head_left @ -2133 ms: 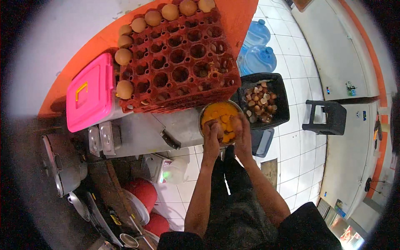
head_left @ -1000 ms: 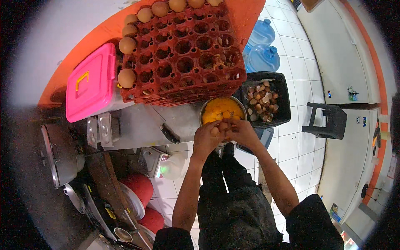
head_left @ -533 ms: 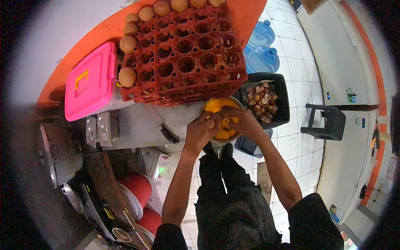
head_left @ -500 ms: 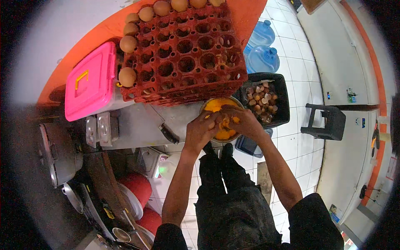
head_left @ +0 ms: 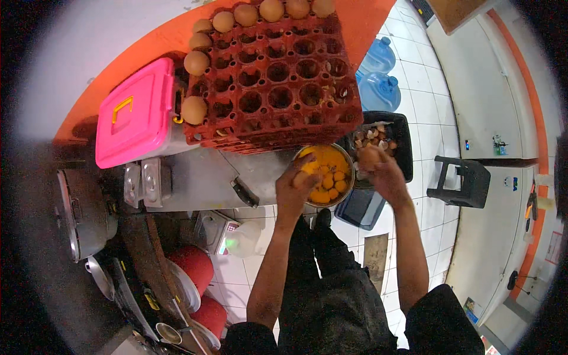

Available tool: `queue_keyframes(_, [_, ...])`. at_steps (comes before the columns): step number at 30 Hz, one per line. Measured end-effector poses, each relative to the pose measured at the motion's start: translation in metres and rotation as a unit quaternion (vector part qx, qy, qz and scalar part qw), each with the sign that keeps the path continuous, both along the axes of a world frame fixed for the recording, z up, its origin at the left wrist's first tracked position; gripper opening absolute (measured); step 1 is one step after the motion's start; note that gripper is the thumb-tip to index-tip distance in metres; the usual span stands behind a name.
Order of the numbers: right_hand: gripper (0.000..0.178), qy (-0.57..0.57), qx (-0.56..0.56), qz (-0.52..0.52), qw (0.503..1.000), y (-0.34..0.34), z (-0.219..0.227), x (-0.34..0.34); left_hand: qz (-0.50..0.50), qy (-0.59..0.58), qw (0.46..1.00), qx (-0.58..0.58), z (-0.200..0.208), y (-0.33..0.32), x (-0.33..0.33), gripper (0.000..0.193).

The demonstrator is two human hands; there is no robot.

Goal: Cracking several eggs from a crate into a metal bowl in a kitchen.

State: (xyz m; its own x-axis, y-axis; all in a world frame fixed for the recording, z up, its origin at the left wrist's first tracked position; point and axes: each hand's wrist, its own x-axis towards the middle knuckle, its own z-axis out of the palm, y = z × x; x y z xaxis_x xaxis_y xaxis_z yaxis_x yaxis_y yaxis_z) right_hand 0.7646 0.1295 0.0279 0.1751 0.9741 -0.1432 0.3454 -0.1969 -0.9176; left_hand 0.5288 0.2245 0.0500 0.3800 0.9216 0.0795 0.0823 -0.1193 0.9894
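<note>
A round metal bowl (head_left: 353,177) holds many cracked eggs, with orange yolks (head_left: 331,180) in yellow liquid. At its left rim is my left hand (head_left: 290,192), its fingers curled round what looks like a brown egg (head_left: 304,180). My right hand (head_left: 387,177) is out over the near part of a black bin (head_left: 404,148), to the right of the bowl. A brown eggshell (head_left: 369,157) shows at its fingers, somewhat blurred. Broken shells (head_left: 377,137) lie inside the bin. Beyond the bowl stands a stack of red egg trays (head_left: 266,83), with brown eggs (head_left: 196,63) along its left and far edges.
A knife (head_left: 245,193) lies at the near edge of the metal counter (head_left: 201,177). To the left are a pink-lidded box (head_left: 133,115) and metal containers (head_left: 151,180). Blue water bottles (head_left: 380,92), a dark lid-like tray (head_left: 361,208) and a black stool (head_left: 460,182) stand to the right.
My hands have moved apart. The right one has gone from above the bowl to the bin with eggshell; the left has drawn to the bowl's left side. The view has shifted slightly.
</note>
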Motion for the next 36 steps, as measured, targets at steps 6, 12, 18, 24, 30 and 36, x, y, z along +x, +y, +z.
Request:
queue_keyframes(6, [0.047, -0.27, 0.123, -0.264, 0.918, -0.001, 0.036, 0.049, 0.128, -0.171, 0.938, -0.272, -0.024, -0.024, -0.068, 0.036])
queue_keyframes(12, [0.037, -0.297, 0.342, 0.026, 0.891, 0.162, 0.178, -0.105, 0.123, -0.268, 0.892, -0.343, -0.043, -0.05, -0.079, 0.037])
queue_keyframes(18, [0.038, -0.42, 0.299, 0.196, 0.834, 0.247, 0.188, -0.188, 0.074, -0.353, 0.857, -0.368, -0.035, -0.058, -0.062, 0.04])
queue_keyframes(24, [0.027, -0.163, 0.318, 0.233, 0.904, 0.245, 0.193, -0.149, 0.119, -0.332, 0.858, -0.373, -0.038, -0.057, -0.07, 0.031])
queue_keyframes(30, [0.036, 0.086, 0.259, -0.271, 0.923, 0.082, 0.129, -0.089, 0.051, -0.308, 0.884, -0.347, -0.042, -0.044, -0.057, 0.038])
queue_keyframes(36, [0.043, 0.252, 0.123, -0.429, 0.859, 0.008, -0.001, -0.127, 0.042, -0.194, 0.94, -0.278, -0.039, -0.043, 0.01, 0.035])
